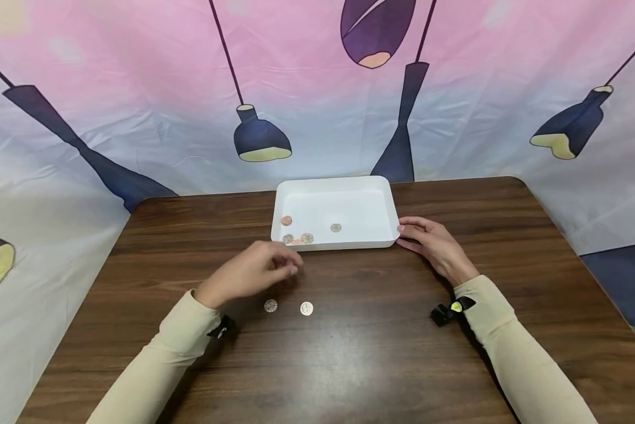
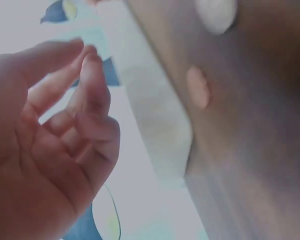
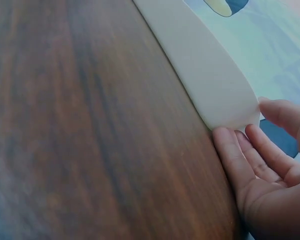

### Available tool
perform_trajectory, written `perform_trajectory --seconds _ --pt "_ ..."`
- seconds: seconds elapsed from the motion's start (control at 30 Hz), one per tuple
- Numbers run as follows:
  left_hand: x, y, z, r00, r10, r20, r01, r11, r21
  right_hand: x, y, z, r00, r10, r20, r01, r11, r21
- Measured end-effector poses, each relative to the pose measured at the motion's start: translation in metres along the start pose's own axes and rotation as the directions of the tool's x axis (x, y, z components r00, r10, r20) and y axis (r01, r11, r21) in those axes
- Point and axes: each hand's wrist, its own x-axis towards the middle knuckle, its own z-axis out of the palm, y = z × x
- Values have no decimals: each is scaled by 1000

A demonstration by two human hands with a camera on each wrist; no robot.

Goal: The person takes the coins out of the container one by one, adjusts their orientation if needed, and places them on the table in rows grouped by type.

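A white rectangular tray [image 1: 343, 241] stands at the table's back. My right hand [image 1: 436, 244] holds its front right corner; in the right wrist view the fingertips [image 3: 222, 134] lie against the outer wall and rim. Over the tray's front left corner hovers my left hand [image 1: 253, 271], fingers loosely bent, nothing visible between them. Inside the tray lie a copper coin [image 1: 286, 220] and silvery coins [image 1: 335, 227], with a blurred reddish spot between two of them near the front wall. In front of the left hand, a coin [image 1: 271, 305] and another coin [image 1: 306, 308] lie on the table.
The dark wood-grain table [image 1: 349, 353] ends just behind the tray. A patterned cloth [image 1: 317, 135] with printed lamps hangs behind it. Black straps with small devices sit on both wrists, the right one at a beige sleeve [image 1: 486, 306].
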Motion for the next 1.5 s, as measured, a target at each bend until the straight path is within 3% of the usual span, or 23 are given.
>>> perform_trajectory --seconds 0.2,0.3,0.47,0.67,0.8,1.03,1.33,1.5 --pt "25 -15 -27 983 -87 -161 95 995 41 3 -3 2 1000 -4 -1 4 1000 18" --pt "41 -22 -36 973 -135 -187 151 986 70 3 -3 2 1000 -5 -15 6 1000 18" --pt "64 -30 -41 971 -215 -105 229 961 156 1 -1 2 1000 2 -19 -2 1000 20" --pt "79 -34 -37 946 -320 55 294 916 274 2 1 3 1000 3 -22 -3 1000 23" --pt "83 -39 -32 948 -304 97 257 907 335 2 1 4 1000 2 -17 -1 1000 27" --pt "86 -45 -27 973 -220 70 177 906 385 0 0 3 1000 5 -28 -5 1000 21" --pt "88 -50 -28 984 -169 58 140 931 337 -2 2 2 1000 -9 -27 9 1000 26" --pt "81 -44 -33 985 -160 62 122 908 401 -2 0 2 1000 -10 -20 11 999 39"
